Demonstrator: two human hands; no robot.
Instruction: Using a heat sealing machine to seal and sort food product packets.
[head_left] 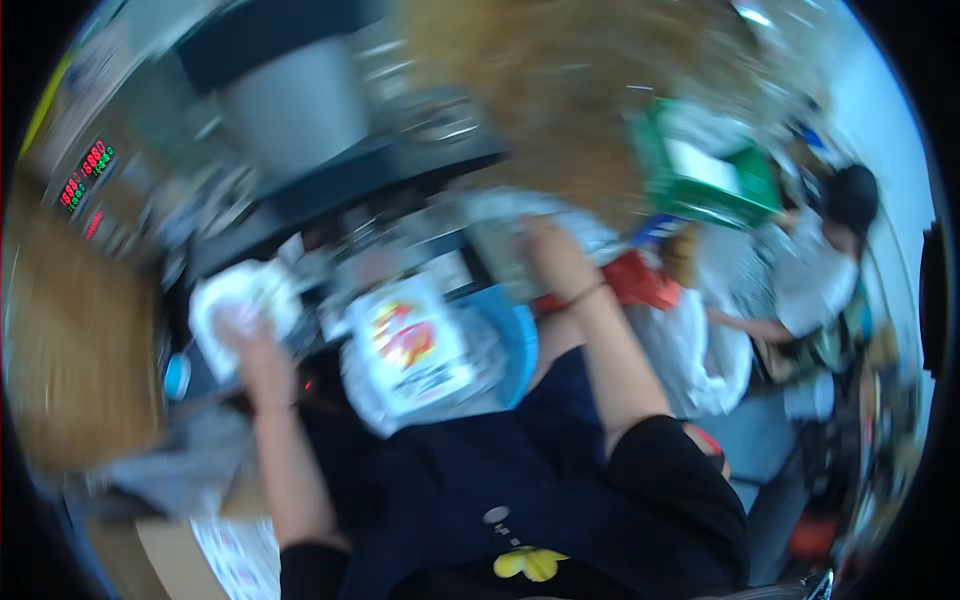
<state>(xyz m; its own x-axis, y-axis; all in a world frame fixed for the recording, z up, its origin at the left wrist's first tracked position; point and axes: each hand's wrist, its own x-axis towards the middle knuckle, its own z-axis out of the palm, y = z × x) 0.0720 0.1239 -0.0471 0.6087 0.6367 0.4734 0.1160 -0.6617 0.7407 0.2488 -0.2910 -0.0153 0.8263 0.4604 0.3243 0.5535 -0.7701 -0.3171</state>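
Observation:
Motion blur smears much of the view. At the left, my left hand (252,352) reaches onto a white crumpled bundle (228,290), perhaps plastic or paper. Its fingers blend into the white, so I cannot tell whether they grip it. My right hand (555,255) is stretched forward right of centre, over a clear plastic-like heap (510,212). Its fingers are too blurred to read. Between my arms, in front of my lap, a white printed bag (408,340) with red and yellow pictures lies on clear plastic in a blue basin (518,345).
A dark machine with a pale panel (295,105) stands ahead. Red and green digital displays (88,175) are at the far left. A green crate (750,180), a red bag (640,280) and white plastic bags (715,350) lie rightward. Another person (810,270) sits at the right.

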